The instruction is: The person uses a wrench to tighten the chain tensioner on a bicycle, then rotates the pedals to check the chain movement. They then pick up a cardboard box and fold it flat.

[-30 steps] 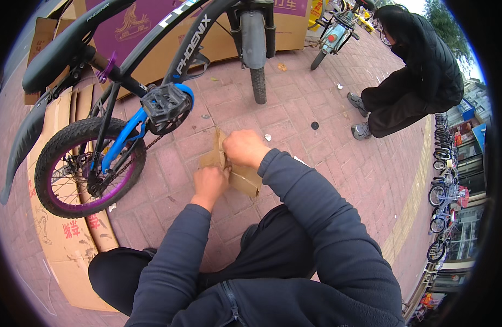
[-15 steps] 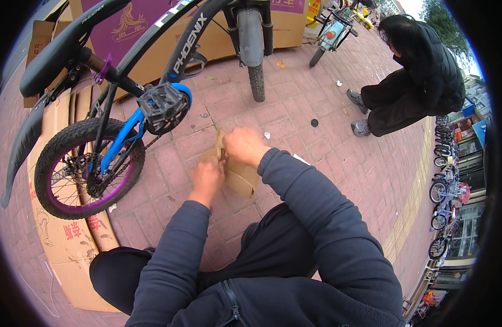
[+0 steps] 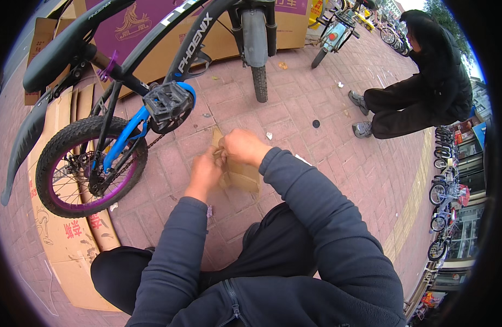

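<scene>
Between my two hands is a small brown cardboard box (image 3: 243, 177), tilted, with a flap or torn edge sticking up past my fingers. My left hand (image 3: 205, 171) is closed on its left upper part, fingertips pinched. Close beside it, my right hand (image 3: 243, 146) is closed on the upper edge, the two sets of fingers almost meeting. What lies inside the box is hidden. Just below my left wrist shows a small purplish piece (image 3: 209, 211), too small to name. A black bicycle with a blue rear frame (image 3: 120, 143) stands to the left of my hands.
A large purple and brown carton (image 3: 218, 60) stands behind the bicycle. Flattened cardboard (image 3: 66, 250) lies at the left under its rear wheel (image 3: 71, 204). A person in black (image 3: 436, 71) is at the far right. A light blue scooter (image 3: 334, 35) stands beyond, on the brick pavement (image 3: 294, 109).
My hands have come closer together at the box's upper edge, the left one moving slightly up. The purplish piece below my left wrist has come into view. The person in black has shifted slightly.
</scene>
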{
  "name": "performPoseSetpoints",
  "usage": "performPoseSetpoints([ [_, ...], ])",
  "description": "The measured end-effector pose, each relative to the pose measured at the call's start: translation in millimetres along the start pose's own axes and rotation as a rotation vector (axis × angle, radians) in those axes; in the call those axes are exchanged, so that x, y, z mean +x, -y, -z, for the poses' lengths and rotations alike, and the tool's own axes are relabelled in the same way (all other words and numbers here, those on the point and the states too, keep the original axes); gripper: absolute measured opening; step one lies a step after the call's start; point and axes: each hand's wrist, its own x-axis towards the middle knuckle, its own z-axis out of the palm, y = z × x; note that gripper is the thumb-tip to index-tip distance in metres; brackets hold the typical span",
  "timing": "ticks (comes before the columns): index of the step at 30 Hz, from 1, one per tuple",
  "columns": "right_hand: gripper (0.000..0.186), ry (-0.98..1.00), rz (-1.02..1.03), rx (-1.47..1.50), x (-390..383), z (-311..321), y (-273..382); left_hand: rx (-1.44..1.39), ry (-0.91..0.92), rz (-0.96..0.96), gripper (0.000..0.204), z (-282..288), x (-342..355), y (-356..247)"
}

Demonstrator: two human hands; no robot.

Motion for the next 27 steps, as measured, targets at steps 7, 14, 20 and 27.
performPoseSetpoints([
  [7,0.024,-0.023,-0.067,0.051,-10,8,-25,0.045,-0.117,0.052,0.027,11,-2,-2],
  [14,0.024,-0.214,-0.038,0.012,-5,-1,-27,-0.037,0.157,0.093,0.026,21,10,-7],
  [20,0.033,-0.635,-0.089,0.056,-4,2,-19,-0.293,0.056,0.268,0.026,23,5,-19],
  [27,0.041,-0.296,-0.341,0.077,-2,14,-27,-0.417,-0.036,0.343,0.029,15,3,-16],
])
